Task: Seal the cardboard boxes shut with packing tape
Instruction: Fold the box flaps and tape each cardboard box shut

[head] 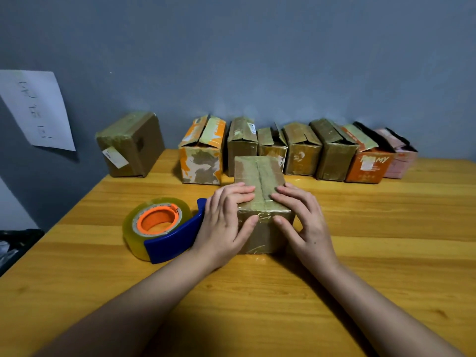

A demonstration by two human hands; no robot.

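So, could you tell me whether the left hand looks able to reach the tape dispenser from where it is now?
Probably yes: the left hand rests on the box, and the tape dispenser sits right beside it, unobstructed.

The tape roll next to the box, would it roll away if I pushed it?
Probably not. The tape roll lies flat on its side on the table, so it would likely slide. The blue dispenser clipped around it should also block rolling. It looks thick with tape, so maybe a bit heavy.

Nine boxes [260,176], one tape dispenser [159,229]
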